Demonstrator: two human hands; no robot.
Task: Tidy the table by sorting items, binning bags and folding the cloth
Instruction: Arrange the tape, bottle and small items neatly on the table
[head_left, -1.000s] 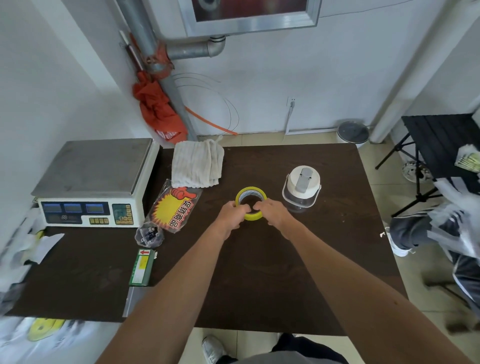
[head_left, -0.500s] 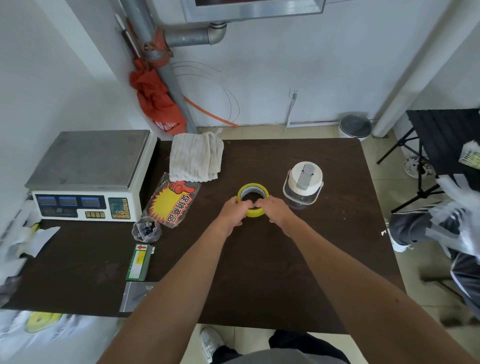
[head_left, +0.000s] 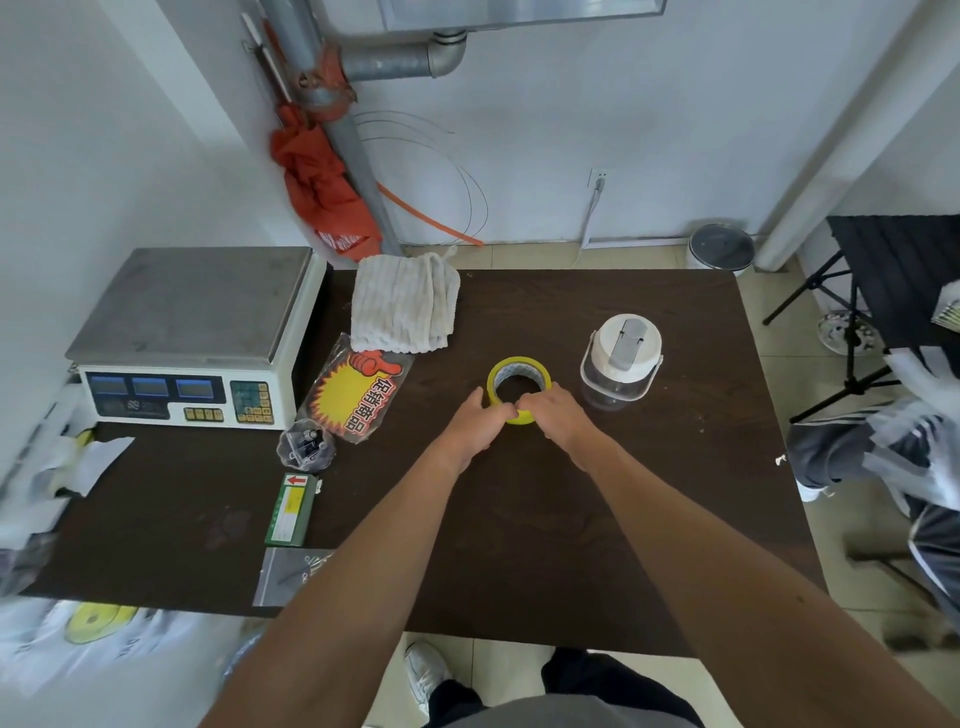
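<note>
While the left hand (head_left: 475, 422) and right hand (head_left: 560, 415) are gripping, fingers curled, the near rim of the yellow tape roll (head_left: 519, 363) lying flat on the table (head_left: 519, 519) beside the white-lidded jar (head_left: 621, 358), the step is calling for even pressure and a level lift clear of that jar.

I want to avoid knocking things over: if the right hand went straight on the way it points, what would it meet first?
The yellow tape roll, whose near rim the right hand now grips. Past the roll, that line seems to lead to the folded white cloth, though depth is unclear.
</note>
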